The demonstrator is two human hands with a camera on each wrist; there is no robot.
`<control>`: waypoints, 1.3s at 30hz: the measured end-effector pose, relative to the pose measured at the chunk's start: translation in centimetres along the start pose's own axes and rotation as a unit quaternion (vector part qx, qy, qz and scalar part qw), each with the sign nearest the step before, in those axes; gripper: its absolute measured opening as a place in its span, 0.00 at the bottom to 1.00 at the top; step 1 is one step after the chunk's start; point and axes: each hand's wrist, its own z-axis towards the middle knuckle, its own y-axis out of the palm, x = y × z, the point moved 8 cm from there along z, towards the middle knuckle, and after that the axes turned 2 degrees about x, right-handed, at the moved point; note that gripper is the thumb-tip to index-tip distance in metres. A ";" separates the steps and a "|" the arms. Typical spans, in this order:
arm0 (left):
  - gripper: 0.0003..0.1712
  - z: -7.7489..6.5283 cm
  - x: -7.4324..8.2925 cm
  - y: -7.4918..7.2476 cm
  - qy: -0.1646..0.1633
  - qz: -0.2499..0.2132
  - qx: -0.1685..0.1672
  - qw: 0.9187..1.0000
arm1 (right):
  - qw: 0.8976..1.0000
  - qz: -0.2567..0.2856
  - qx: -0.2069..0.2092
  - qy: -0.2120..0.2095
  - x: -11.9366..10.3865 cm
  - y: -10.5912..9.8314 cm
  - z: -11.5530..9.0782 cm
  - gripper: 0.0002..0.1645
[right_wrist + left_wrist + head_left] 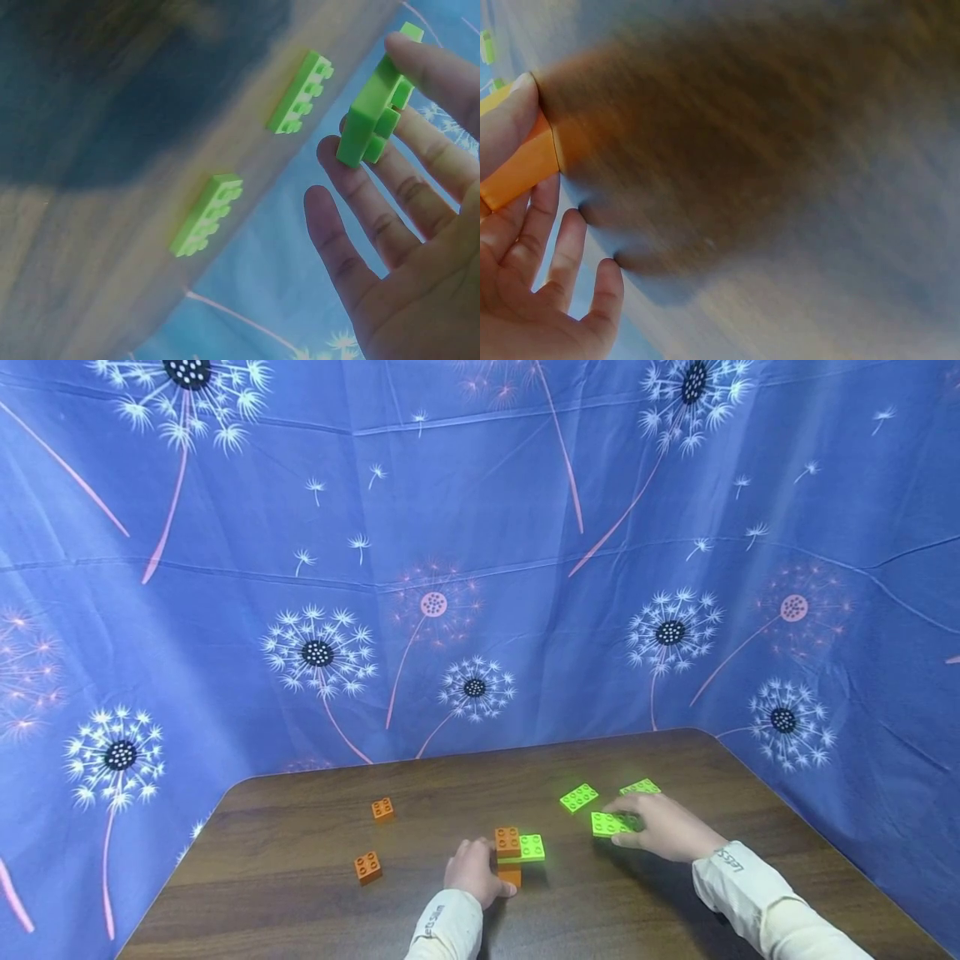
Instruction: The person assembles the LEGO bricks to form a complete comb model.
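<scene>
A small stack stands near the table's front: an orange brick [509,875] at the bottom, a lime-green flat brick [532,847] jutting out to the right, and a second orange brick [507,837] on top. My left hand [472,870] grips the stack's lower part from the left; in the left wrist view its thumb lies across the orange side [525,174]. To the right, my right hand [667,828] pinches another lime-green flat brick [606,824] between thumb and fingers. That brick [371,112] appears raised off the table, studs toward the palm, in the right wrist view.
Two more lime-green flat bricks [578,797] [300,94] lie beyond the right hand. Two loose orange bricks [382,809] [367,867] sit on the left of the brown wooden table [285,843]. A blue curtain with dandelions [495,510] hangs behind.
</scene>
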 end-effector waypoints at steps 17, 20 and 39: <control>0.35 0.0 0.3 -0.2 -0.003 -0.004 -0.003 1.000 | 1.000 0.007 -0.008 -0.015 -3.4 -1.2 1.3 0.26; 0.35 -0.1 0.3 -0.2 -0.002 0.000 -0.002 1.000 | 0.999 0.003 0.002 -0.033 -4.1 -1.5 1.6 0.26; 0.34 -0.1 0.3 -0.2 0.003 0.007 0.000 1.000 | 0.997 0.003 -0.012 -0.077 -8.6 -1.3 3.6 0.25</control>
